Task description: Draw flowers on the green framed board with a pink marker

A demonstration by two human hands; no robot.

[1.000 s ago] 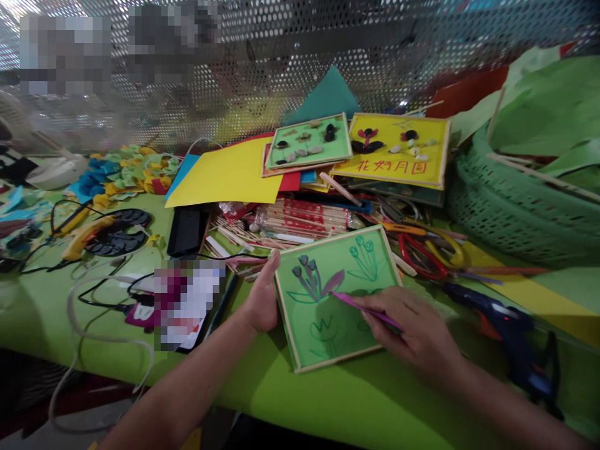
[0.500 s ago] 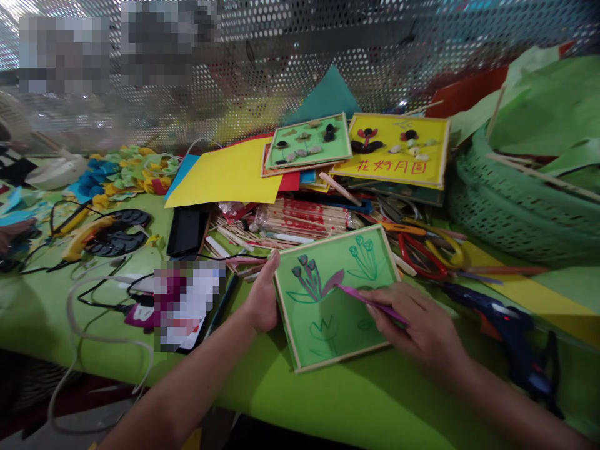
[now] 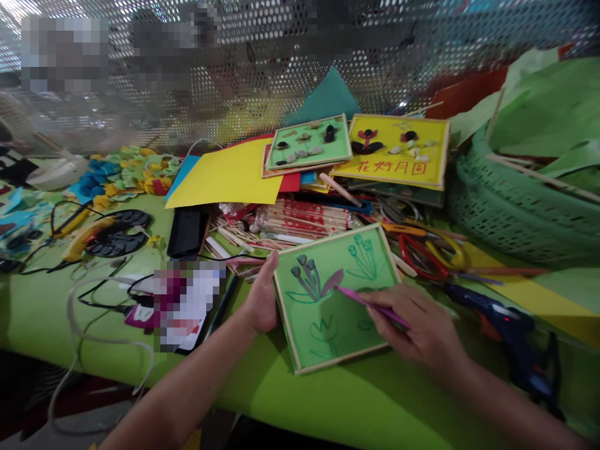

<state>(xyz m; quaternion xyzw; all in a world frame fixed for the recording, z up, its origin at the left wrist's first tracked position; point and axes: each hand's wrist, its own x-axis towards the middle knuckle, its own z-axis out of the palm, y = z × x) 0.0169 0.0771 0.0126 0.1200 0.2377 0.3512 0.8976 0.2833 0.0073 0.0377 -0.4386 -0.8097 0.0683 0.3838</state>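
Positions are being given from the wrapped stick bundle (image 3: 302, 219). Crinkled yellow, green and blue pieces (image 3: 135, 172) are lying heaped to its far left. A smooth, black, rectangular slab (image 3: 186, 231) is lying just left of it. In front of the bundle and to its left, the left hand (image 3: 263, 304) is gripping the framed panel (image 3: 335, 307), thumb along the left edge, other fingers mostly hidden. The panel is lying in front of the bundle, its far edge turning slightly leftward; which axis is longer cannot be told. Straight, pale wooden strips are bordering its smooth green face, which is bearing line-drawn tulips and a pointed purple leaf. Also in front, the slender purple pen (image 3: 355, 295) is slanting lengthwise, tip pointing left and away, at the leaf's edge; contact cannot be confirmed. The right hand (image 3: 417, 319), in front and to the right, is pinching the pen between closed fingers. Right of the bundle, a perforated, rounded green basket (image 3: 487, 209) is standing.
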